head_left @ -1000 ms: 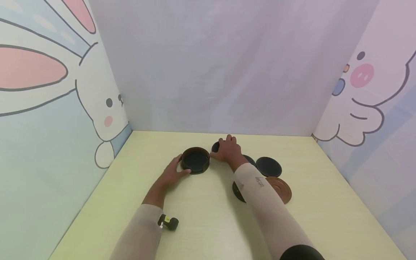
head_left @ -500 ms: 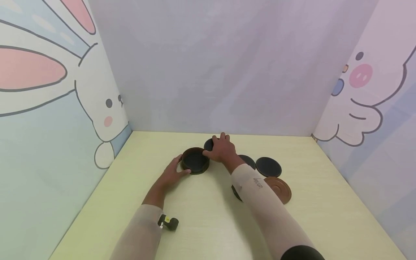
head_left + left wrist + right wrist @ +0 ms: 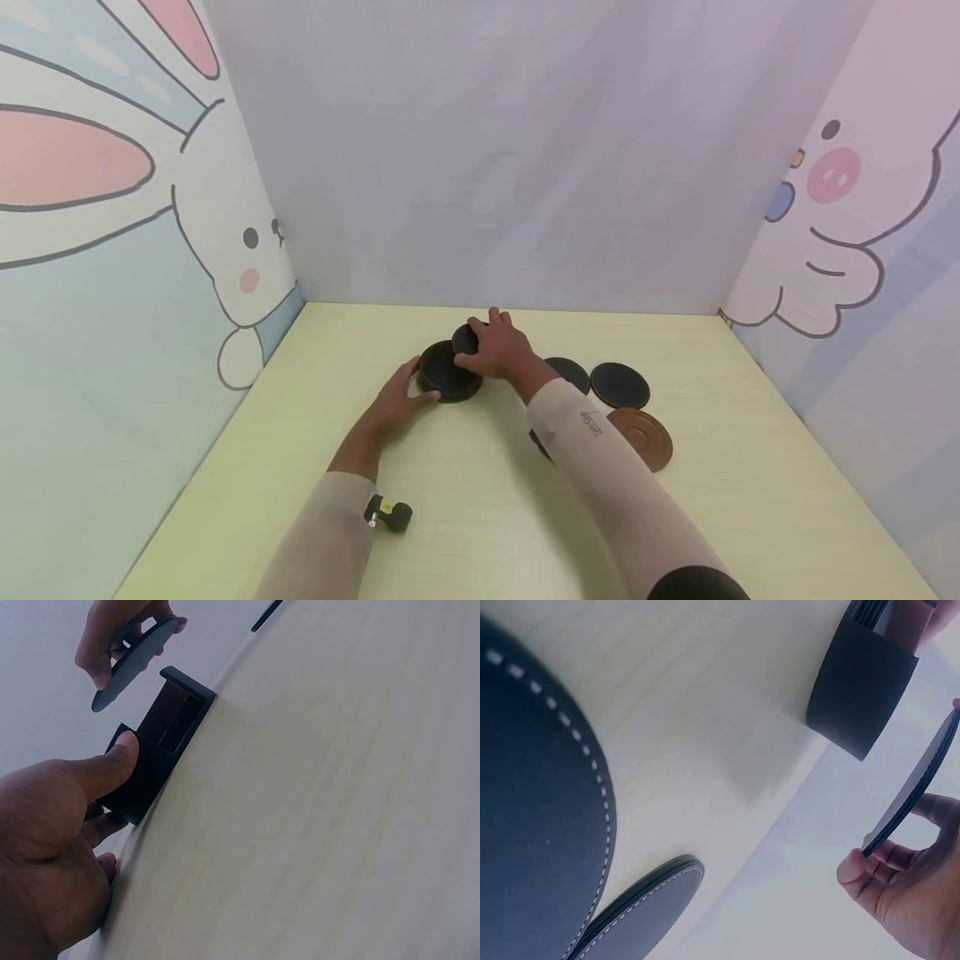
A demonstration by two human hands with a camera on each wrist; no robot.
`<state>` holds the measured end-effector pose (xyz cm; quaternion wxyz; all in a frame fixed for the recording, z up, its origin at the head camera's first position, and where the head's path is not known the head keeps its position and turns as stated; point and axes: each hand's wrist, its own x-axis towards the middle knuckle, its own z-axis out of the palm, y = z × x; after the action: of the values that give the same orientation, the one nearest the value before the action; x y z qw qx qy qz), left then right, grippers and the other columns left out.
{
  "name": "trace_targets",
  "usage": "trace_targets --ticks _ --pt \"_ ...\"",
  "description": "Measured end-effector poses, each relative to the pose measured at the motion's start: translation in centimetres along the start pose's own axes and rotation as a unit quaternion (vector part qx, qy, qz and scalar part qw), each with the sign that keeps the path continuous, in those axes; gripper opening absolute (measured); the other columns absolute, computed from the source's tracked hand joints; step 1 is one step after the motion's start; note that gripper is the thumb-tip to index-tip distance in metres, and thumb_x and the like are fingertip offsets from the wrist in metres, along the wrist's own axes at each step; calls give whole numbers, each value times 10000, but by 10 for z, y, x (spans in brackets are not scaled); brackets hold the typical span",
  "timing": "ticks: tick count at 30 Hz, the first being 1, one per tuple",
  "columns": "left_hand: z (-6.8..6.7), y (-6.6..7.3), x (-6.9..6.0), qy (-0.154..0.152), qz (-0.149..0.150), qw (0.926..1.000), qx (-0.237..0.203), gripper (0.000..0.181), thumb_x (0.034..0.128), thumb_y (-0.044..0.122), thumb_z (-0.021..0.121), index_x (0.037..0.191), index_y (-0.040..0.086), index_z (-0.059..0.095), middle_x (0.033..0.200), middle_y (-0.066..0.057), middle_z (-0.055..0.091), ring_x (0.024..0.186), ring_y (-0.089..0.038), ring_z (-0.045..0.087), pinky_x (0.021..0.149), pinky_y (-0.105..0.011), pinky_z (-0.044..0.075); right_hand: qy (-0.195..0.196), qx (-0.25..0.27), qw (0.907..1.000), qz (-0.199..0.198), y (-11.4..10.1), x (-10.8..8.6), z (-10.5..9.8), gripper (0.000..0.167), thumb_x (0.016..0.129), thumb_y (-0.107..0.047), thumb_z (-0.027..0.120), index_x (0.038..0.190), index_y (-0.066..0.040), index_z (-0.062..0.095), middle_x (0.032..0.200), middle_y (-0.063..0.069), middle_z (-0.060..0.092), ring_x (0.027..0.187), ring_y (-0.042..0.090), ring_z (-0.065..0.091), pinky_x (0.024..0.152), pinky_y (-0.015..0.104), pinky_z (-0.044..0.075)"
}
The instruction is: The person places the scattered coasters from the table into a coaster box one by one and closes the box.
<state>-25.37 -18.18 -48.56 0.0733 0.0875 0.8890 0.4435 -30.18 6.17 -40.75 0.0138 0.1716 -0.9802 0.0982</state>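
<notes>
A round dark coaster holder point(image 3: 142, 784) stands on the table, with a gap in its side and some coasters inside. My left hand point(image 3: 397, 402) grips it from the left, thumb at the near side and fingers around the far side. Above the holder's far right rim, my right hand point(image 3: 501, 346) pinches a round black coaster point(image 3: 465, 340) by its edge. In the right wrist view that coaster point(image 3: 915, 784) is tilted and apart from the holder point(image 3: 862, 690). The right hand covers part of the holder in the head view.
Two black coasters, one point(image 3: 567, 372) beside another point(image 3: 620, 385), lie to the right, with pale stitching along their edges. A brown ringed disc point(image 3: 647, 442) lies nearer. Another dark disc point(image 3: 538, 446) is mostly hidden under the right sleeve. Walls enclose the table's back and sides.
My right hand has carried the black coaster leftward, from beside the holder to over its far right rim. The left hand and the holder have stayed in place.
</notes>
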Motion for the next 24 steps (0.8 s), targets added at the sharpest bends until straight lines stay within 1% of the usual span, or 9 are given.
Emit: trace_targets --ticks 4,8,13,17,20,24 --pt "-1 1 0 9 -25 10000 8 951 1058 397 735 1748 50 179 1815 -219 239 1705 -435 178 1386 -640 169 -111 -22 9998 -161 -6 -1 1 826 962 -625 589 1673 -228 450 1621 210 423 1418 356 458 984 547 616" --pt "0 0 0 -6 -46 10000 39 952 1057 409 733 1750 61 181 1815 -215 240 1704 -436 181 1382 -648 176 -172 -88 9995 -253 -11 0 4 815 964 -618 580 1669 -229 459 1573 194 454 1385 342 470 974 523 622" --pt "0 -1 1 -36 -51 10000 53 958 1060 434 723 1754 73 171 1821 -210 225 1706 -438 171 1380 -654 176 -188 -196 9991 -329 -17 1 9 804 968 -620 578 1665 -236 466 1551 182 469 1369 332 481 956 508 628" --pt "0 -2 1 -53 -40 10000 60 963 1063 452 713 1758 82 159 1825 -202 215 1708 -435 164 1380 -654 176 -235 -215 9987 -402 -23 2 10 801 971 -614 584 1665 -230 468 1567 185 465 1387 334 481 960 508 628" --pt "-1 -1 1 -57 -23 10000 32 963 1063 448 713 1758 82 157 1826 -198 213 1709 -431 160 1382 -651 170 -253 -240 9984 -445 -28 1 11 803 974 -615 585 1666 -225 467 1582 188 459 1399 335 479 961 508 630" --pt "-1 -1 0 -68 41 10000 33 952 1067 420 714 1753 61 160 1822 -213 216 1706 -439 164 1380 -656 175 -210 -311 9982 -469 -35 1 13 796 966 -607 587 1657 -224 483 1559 193 473 1370 334 496 943 512 633"
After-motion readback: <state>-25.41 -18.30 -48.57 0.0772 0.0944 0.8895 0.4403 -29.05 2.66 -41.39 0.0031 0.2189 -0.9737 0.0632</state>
